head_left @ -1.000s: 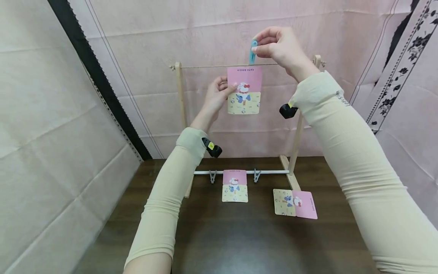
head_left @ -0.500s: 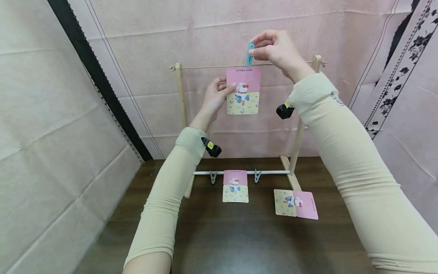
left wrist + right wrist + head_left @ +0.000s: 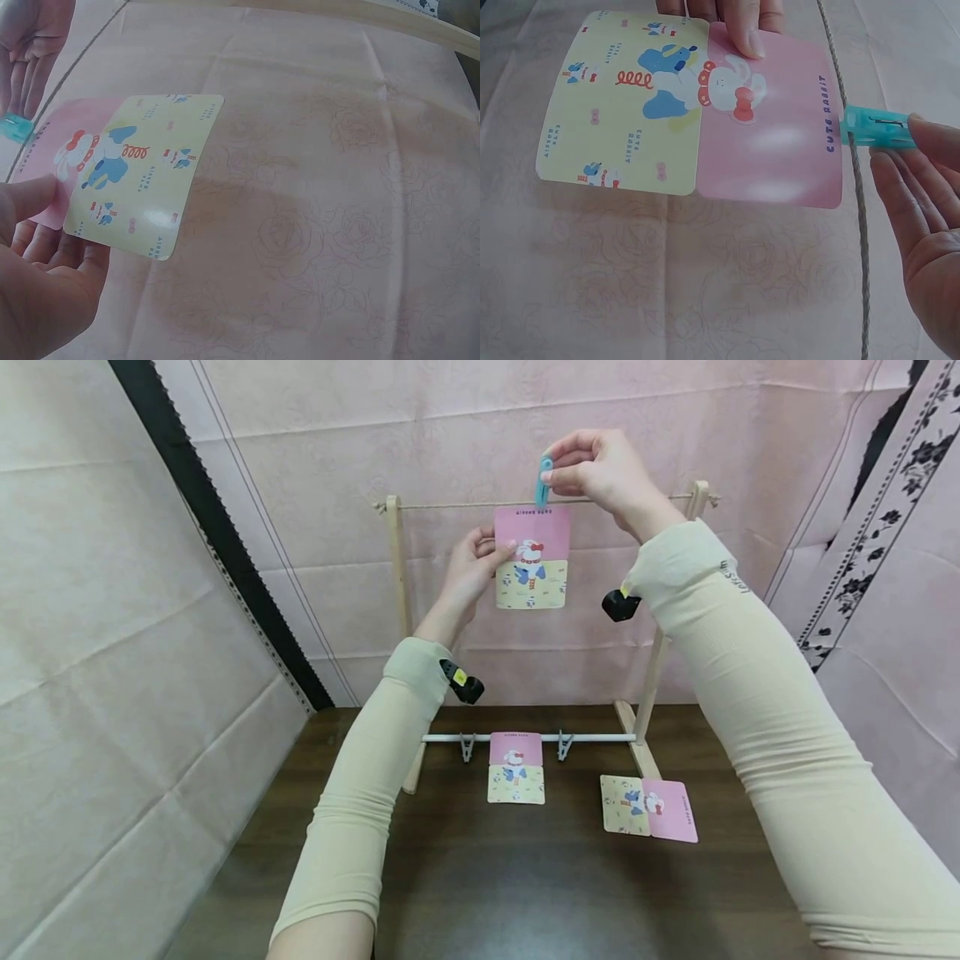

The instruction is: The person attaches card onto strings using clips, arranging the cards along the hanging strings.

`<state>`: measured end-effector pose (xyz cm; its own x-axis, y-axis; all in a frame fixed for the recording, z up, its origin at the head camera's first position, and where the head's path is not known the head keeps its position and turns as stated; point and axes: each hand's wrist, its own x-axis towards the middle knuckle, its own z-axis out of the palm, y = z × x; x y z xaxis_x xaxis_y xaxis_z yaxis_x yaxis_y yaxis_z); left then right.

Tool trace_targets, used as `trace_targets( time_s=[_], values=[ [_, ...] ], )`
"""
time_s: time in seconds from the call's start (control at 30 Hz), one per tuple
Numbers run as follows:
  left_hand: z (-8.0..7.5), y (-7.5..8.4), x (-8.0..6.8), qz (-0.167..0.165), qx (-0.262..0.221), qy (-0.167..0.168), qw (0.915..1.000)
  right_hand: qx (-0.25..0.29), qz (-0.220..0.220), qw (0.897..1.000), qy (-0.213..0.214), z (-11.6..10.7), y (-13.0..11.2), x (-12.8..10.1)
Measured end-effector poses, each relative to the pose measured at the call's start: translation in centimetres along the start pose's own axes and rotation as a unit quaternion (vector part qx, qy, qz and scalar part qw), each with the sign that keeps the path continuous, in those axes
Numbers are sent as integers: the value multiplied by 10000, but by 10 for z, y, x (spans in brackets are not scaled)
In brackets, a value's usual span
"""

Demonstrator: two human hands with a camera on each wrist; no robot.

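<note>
My left hand (image 3: pixel 471 568) pinches the left edge of a pink and yellow rabbit card (image 3: pixel 531 585), thumb in front and fingers behind. The card hangs upright with its pink top edge at the rope (image 3: pixel 863 262). Above that edge my right hand (image 3: pixel 600 472) pinches a turquoise clothespin (image 3: pixel 877 127) between thumb and fingers. In the right wrist view the clothespin's tip crosses the rope and meets the card's edge beside the printed words. The left wrist view shows the same card (image 3: pixel 142 172) with my left thumb over its pink half.
The rope runs between two wooden posts (image 3: pixel 397 568) of a stand. Low on the stand, a white bar (image 3: pixel 600 737) carries two grey clips (image 3: pixel 564 745). A similar card (image 3: pixel 516 783) is at the bar; another (image 3: pixel 671 810) lies on the dark table (image 3: pixel 480 877) at right.
My right hand has moved down and slightly left, bringing the clothespin from above the rope to the card's top edge. The left hand and its card have shifted very slightly left.
</note>
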<state>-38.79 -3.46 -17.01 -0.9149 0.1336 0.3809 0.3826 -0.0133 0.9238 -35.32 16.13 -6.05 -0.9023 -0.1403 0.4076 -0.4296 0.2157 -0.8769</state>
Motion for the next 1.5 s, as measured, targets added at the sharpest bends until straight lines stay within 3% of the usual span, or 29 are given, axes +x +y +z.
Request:
trace_targets(
  time_s=[0.73,1.5],
  values=[
    [6,5,3,114,176,-147,9997,-145,146,9998,-45,0,-2,-2],
    [3,2,-1,167,-61,-78,9998,-550,363,9976,-193,8,0,3]
  ],
)
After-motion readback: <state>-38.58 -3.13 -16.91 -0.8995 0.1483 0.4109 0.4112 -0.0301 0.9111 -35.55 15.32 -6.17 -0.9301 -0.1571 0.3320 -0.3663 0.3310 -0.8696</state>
